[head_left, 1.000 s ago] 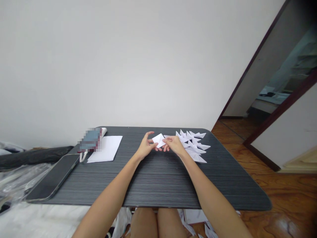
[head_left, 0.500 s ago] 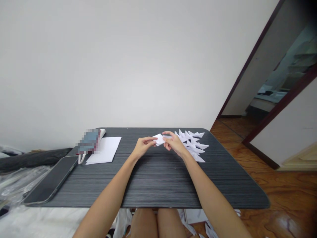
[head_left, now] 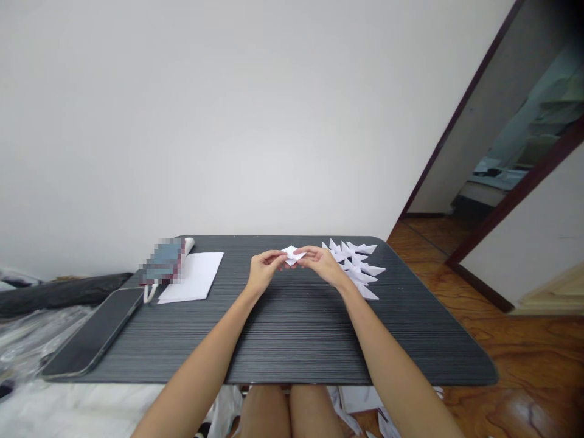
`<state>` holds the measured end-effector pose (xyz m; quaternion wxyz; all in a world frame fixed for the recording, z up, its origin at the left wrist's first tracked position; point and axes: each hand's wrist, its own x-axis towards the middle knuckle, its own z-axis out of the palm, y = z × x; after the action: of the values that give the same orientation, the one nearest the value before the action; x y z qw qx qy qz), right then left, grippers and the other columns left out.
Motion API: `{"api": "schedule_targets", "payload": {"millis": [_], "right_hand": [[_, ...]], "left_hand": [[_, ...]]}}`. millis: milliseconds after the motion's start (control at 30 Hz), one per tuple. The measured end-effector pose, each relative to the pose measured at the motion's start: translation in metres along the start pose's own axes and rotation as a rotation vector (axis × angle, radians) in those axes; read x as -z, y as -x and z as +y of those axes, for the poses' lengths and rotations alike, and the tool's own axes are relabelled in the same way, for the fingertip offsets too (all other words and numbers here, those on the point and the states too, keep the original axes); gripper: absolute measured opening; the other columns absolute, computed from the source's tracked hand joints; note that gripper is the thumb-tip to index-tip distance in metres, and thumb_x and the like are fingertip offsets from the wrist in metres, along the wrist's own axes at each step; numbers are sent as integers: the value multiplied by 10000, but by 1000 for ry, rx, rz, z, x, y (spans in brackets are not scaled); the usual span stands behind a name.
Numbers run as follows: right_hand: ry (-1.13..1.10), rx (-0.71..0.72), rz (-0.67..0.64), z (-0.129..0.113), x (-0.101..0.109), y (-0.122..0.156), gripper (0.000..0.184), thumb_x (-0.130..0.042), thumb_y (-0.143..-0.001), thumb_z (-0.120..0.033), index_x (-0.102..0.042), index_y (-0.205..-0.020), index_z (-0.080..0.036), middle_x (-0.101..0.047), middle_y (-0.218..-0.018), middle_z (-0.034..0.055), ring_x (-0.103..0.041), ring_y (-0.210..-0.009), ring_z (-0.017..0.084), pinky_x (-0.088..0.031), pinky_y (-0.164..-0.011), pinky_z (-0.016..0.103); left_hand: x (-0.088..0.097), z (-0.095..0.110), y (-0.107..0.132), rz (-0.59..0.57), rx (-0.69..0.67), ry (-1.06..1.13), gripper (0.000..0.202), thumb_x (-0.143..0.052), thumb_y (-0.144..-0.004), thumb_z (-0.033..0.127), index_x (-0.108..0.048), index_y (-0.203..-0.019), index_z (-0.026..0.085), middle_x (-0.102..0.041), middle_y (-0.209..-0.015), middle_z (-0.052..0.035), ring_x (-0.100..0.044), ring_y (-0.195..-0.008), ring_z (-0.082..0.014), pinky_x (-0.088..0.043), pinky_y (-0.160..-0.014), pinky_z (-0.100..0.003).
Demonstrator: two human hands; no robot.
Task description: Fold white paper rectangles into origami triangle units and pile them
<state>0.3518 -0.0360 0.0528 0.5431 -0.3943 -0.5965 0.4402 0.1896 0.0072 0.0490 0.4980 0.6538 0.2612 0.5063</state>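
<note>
A small piece of folded white paper [head_left: 292, 252] is held above the middle of the dark table. My left hand [head_left: 267, 267] pinches its left side between thumb and fingers. On the other side, my right hand [head_left: 317, 260] grips the right part, thumb on top, with fingertips partly hidden beneath. Just beyond my right hand lie several folded white paper boats [head_left: 358, 271], grouped together with pointed ends sticking out. The hand and wrist hide some of that group.
White paper sheets [head_left: 198, 280] lie at the table's left, beside a blurred-out blue and red item [head_left: 163, 258] with a white loop. A dark phone-shaped slab [head_left: 95, 334] rests along the left edge of the striped table [head_left: 301, 340]. Behind stands a white wall [head_left: 274, 121].
My right hand's fingers, spread before, have closed in around the paper's right side. The folded paper has turned and now shows a flatter diamond shape. The boats have stayed put.
</note>
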Motion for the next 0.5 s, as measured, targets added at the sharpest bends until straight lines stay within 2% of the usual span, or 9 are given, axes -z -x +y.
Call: {"api": "schedule_targets", "payload": {"millis": [133,333,500], "right_hand": [[12,9,23,-1,-1,1,224,-608,-650,-259,-588,-845,-149,-637,-710,36,-604,-659,146,-409,-572,245],[60,0,21,-6,-3,3,268,-624,-628,-250,-598,-883,-171,-619,-730,14,-560,-635,108,-407,-567,226],[92,2,94,-5,-7,2,251,-597,-646,-266,-630,-881,-183,-623,-721,11,-527,-598,101,-410,-561,235]], "left_hand": [[1,-3,-1,10,28,-21,226,-619,-629,291,-646,-782,127,-658,-799,-55,-600,-633,-146,-477,-543,-233],[0,-2,-1,72,16,-39,198,-636,-602,302,-646,-680,120,-651,-634,-36,-585,-552,-138,-475,-551,-243],[-2,-1,1,124,-4,-51,198,-630,-612,310,-635,-651,116,-614,-514,-16,-558,-476,-121,-457,-508,-231]]}}
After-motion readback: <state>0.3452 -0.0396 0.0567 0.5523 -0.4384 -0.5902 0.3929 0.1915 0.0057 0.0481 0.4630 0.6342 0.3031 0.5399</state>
